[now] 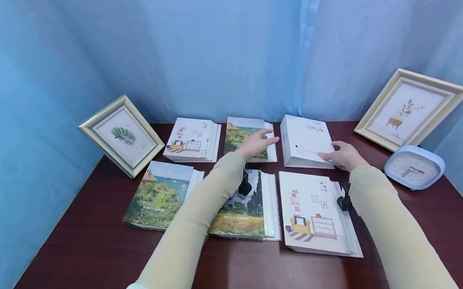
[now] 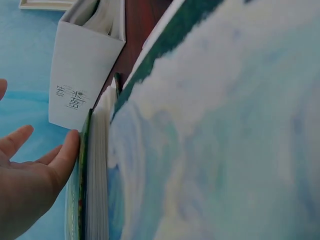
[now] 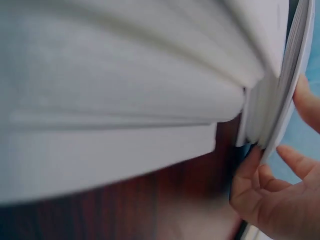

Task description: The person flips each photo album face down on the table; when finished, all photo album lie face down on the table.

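My right hand [image 1: 345, 155] pinches the lower right edge of a white photo album [image 1: 306, 140] in the back row. In the right wrist view, the thumb and fingers of that right hand [image 3: 280, 195] lie on either side of the album's edge. My left hand [image 1: 255, 145] reaches over the landscape-covered photo album [image 1: 235, 138] at back middle, fingers spread and holding nothing. From the left wrist, the white album's spine [image 2: 80, 75] shows beyond the fingertips. Below my left forearm lies an album with a painted field and trees [image 1: 238, 219], partly hidden by the sleeve.
Front right is a white album with a furniture drawing [image 1: 308, 245]; a similar one [image 1: 189, 136] lies back left. Another landscape album [image 1: 161, 195] lies front left. Picture frames stand left [image 1: 130, 136] and right [image 1: 412, 110], with a blue clock [image 1: 414, 168] by the right one.
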Motion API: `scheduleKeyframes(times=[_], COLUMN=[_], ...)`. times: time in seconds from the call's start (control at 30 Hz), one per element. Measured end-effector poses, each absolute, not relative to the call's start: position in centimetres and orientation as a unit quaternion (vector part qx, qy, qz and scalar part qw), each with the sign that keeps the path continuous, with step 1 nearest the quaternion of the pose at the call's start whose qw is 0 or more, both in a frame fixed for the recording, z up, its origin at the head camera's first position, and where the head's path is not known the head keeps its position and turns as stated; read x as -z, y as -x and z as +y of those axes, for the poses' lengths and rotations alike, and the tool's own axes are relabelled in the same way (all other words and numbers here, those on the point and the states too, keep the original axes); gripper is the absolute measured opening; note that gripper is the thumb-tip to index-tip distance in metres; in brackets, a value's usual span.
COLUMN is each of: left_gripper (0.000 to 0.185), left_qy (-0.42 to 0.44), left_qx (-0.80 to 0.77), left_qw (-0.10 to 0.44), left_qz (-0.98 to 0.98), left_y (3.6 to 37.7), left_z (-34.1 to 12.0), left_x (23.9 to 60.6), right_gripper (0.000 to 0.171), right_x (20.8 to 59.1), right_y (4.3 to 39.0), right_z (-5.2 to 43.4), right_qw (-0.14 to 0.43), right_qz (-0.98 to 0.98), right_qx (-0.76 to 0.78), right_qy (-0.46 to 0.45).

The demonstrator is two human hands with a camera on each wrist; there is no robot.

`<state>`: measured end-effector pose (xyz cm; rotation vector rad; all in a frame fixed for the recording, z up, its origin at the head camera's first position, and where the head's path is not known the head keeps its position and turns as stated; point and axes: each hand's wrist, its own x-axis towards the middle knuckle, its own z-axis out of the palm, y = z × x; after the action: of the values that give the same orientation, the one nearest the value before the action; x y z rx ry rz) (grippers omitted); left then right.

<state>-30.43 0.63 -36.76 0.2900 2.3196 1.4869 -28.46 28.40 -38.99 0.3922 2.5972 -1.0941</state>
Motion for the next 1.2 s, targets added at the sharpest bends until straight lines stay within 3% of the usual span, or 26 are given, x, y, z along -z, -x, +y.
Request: scheduleKeyframes(times=[0.23, 0.4, 0.87, 1.2], left_gripper=[0.057, 0.058, 0.065, 0.065], left_qy=[-0.136, -0.162, -0.154, -0.149], left_qx=[-0.494, -0.452, -0.467, -0.483], left_qw=[0.185, 0.209, 0.222, 0.223], left_qz=[0.838, 0.852, 0.842, 0.833], left_y=[30.7, 30.2, 29.9, 29.6], left_z=[1.9, 2.7, 3.3, 3.1], left_x=[37.4, 37.5, 38.2, 38.2], right_gripper=[0.094, 0.087, 0.067, 0.067], right_x=[39.1, 38.2, 38.3, 38.5], right_y=[28.3, 27.4, 27.1, 27.2], right_z=[28.6, 27.9, 27.9, 28.1], right_qw=[0.143, 0.169, 0.140, 0.164], right_qz=[0.890, 0.870, 0.831, 0.795], right_qx=[0.409, 0.448, 0.524, 0.578], right_qy=[-0.143, -0.115, -0.122, -0.083])
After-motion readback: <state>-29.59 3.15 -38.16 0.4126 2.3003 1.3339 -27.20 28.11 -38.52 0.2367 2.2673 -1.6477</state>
